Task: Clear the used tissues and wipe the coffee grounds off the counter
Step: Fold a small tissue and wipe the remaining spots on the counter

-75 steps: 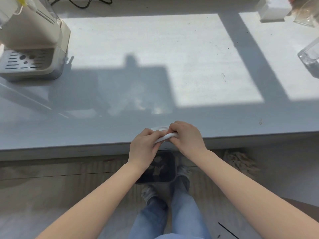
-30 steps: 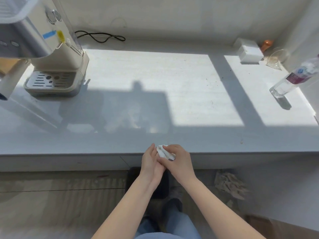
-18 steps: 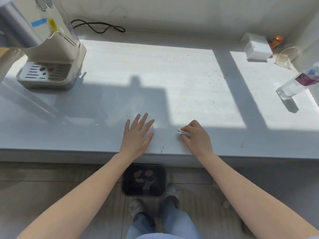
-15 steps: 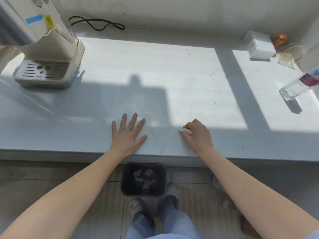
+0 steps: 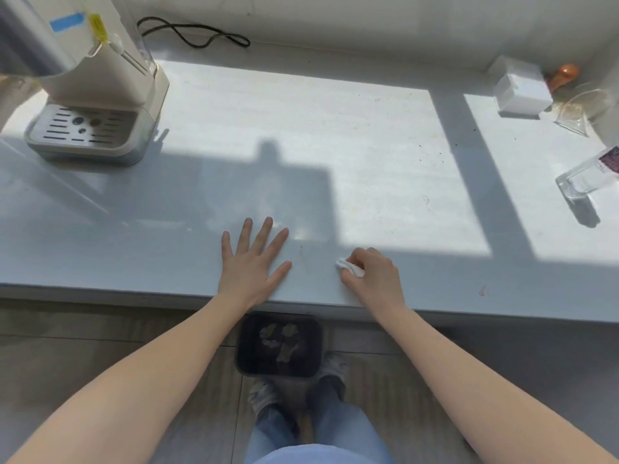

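My right hand (image 5: 376, 279) is closed around a small folded white tissue (image 5: 348, 266) and presses it onto the grey counter (image 5: 167, 249) near its front edge. A few dark coffee specks (image 5: 300, 250) lie just left of the tissue, and more tiny specks (image 5: 442, 159) dot the sunlit area farther back. My left hand (image 5: 253, 262) lies flat on the counter with its fingers spread, holding nothing. On the floor below the counter edge stands a black bin (image 5: 279, 344) with crumpled used tissues inside.
A cream coffee machine (image 5: 87, 92) with a drip tray stands at the back left, a black cable (image 5: 194, 33) behind it. At the back right are a white box (image 5: 521, 92), an orange object (image 5: 566, 73), a glass vessel (image 5: 584, 110) and a clear bottle (image 5: 589, 174).
Both hands held the tissue together over the counter edge. Then they parted: the left hand went flat on the counter and the right hand set the tissue down on the surface.
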`<state>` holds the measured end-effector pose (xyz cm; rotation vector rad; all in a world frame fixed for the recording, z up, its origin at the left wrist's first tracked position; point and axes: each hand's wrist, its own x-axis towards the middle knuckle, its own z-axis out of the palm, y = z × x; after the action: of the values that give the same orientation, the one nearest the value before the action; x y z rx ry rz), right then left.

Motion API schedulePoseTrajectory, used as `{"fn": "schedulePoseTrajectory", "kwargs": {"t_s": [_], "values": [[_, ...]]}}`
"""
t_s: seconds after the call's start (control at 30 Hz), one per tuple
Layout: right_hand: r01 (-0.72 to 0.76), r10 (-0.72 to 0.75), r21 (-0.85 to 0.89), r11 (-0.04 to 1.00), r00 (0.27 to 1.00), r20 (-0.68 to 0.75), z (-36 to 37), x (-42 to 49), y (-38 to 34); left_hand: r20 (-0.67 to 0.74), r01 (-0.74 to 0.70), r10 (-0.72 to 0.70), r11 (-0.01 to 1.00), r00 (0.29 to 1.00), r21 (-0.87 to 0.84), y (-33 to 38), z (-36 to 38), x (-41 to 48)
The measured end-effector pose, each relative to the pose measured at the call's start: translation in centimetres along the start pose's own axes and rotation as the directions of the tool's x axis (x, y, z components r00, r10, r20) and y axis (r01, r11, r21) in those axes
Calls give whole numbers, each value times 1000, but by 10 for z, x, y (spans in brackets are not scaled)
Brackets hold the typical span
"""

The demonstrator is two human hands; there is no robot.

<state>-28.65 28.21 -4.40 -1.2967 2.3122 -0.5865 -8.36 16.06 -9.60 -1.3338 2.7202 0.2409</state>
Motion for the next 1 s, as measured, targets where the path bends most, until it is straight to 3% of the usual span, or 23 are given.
{"fn": "schedulePoseTrajectory", "kwargs": {"t_s": [0.1, 0.17, 0.23, 0.3, 0.37, 0.47, 0.53, 0.6, 0.7, 0.77, 0.87, 0.93, 1.0], "values": [[-60, 64, 56, 997, 994, -87, 16, 3, -17, -15, -2, 1, 998, 1000, -63, 4, -2, 0], [95, -95, 21, 995, 995, 16, 35, -6, -34, -55, -24, 18, 995, 998, -96, 4, -9, 2], [277, -271, -14, 961, 948, 164, 43, -12, -40, -91, -73, 64, 993, 994, -93, -7, -16, 7], [364, -339, -85, 928, 915, 217, 36, 1, -32, -71, -47, 43, 997, 997, -64, -23, -17, 11], [285, -262, -138, 949, 951, 165, 27, 22, -23, -30, 42, -44, 998, 999, -39, -30, -11, 10], [32, -32, -23, 999, 999, -11, 23, 63, -35, 6, 55, -55, 998, 998, -6, -29, -7, 12], [-4, 5, 30, 1000, 1000, -16, 31, 79, -57, -4, 57, -57, 998, 998, -38, -29, -9, 13], [101, -102, 15, 995, 992, 70, 43, 66, -73, -12, 65, -66, 995, 998, -72, -30, -12, 12], [348, -330, -41, 937, 917, 224, 61, 7, -65, -18, 74, -76, 992, 997, -97, -30, -12, 11], [416, -386, -104, 903, 894, 228, 53, -5, -45, -12, 72, -73, 994, 997, -82, -30, -14, 11], [226, -208, -173, 959, 971, 113, 32, 39, -27, 1, 70, -70, 995, 998, -68, -31, -12, 11], [-12, 7, -62, 998, 997, -73, 20, 75, -28, 4, 65, -65, 996, 998, -66, -31, -11, 12], [-96, 100, 41, 995, 988, -117, 23, 84, -45, 5, 59, -58, 995, 998, -76, -31, -13, 13]]}}
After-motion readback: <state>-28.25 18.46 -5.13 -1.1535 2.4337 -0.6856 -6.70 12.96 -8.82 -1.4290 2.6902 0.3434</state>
